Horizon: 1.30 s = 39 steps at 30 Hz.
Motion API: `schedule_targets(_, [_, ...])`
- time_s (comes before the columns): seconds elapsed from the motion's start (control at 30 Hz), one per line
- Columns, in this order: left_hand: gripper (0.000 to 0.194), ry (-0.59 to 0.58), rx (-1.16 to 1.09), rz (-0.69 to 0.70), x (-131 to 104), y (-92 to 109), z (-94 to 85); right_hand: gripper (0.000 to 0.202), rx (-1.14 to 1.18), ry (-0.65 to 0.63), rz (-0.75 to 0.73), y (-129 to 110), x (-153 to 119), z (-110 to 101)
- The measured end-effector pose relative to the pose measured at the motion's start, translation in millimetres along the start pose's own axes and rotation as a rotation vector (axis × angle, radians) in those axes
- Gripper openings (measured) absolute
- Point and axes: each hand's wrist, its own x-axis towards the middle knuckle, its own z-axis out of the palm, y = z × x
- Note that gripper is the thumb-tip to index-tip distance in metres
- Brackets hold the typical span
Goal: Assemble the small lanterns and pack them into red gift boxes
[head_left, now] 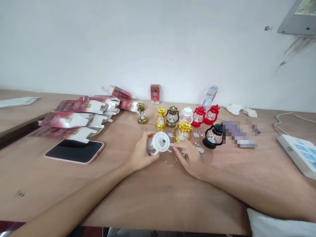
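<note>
My left hand [143, 151] is wrapped round a small white lantern [161, 142], tilted so its round underside faces me. In that base a compartment with small metallic parts is exposed. Close by the base's right edge, my right hand [189, 156] has thumb and forefinger pinched together. A tiny pale piece seems to be between those fingertips, too small to name. Just behind my hands stands a gold lantern [183, 131], and a black lantern [213, 136] is to its right. Small metal bits and bent wires [169, 163] lie on the table below and around my hands.
More lanterns stand behind, including a red lantern [198, 116] and a white one [186, 115]. Flattened red boxes [66, 120] pile up at left, beside a phone [74, 151]. An upright box [155, 94], a bottle [210, 96] and a white device [300, 153] are farther out.
</note>
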Motion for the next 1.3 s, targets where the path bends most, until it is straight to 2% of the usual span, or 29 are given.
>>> schedule_targets(0.13, [0.053,0.0,0.019,0.006,-0.6,-1.6,0.1,0.026,0.114,0.041,-0.101,-3.3,0.0,-6.5])
schedule_targets(0.4, [0.058,-0.089,0.048,0.063,-2.3,0.9,-1.4,0.03,0.211,0.022,-0.145,-6.8,2.8,-6.5])
schedule_targets(0.57, [0.057,-0.121,0.049,0.118,-1.3,5.9,-1.7,0.026,0.253,0.033,-0.156,-5.4,4.8,-5.9])
schedule_targets(0.77, [0.061,-0.136,0.073,0.111,-2.4,3.1,-1.4,0.02,0.243,0.014,-0.169,-5.8,6.0,-7.6])
schedule_targets(0.97, [0.062,-0.162,0.107,0.139,-2.9,-0.5,-1.6,0.029,0.31,0.085,-0.11,-3.7,2.0,-1.2])
schedule_targets(1.07, [0.06,-0.181,0.123,0.155,-2.7,-0.8,-1.7,0.03,0.284,0.064,-0.09,-3.0,2.2,-1.2])
schedule_targets(1.3, [0.058,-0.198,0.165,0.164,-2.8,0.0,-1.0,0.033,0.141,-0.017,-0.172,-4.8,4.1,-8.8])
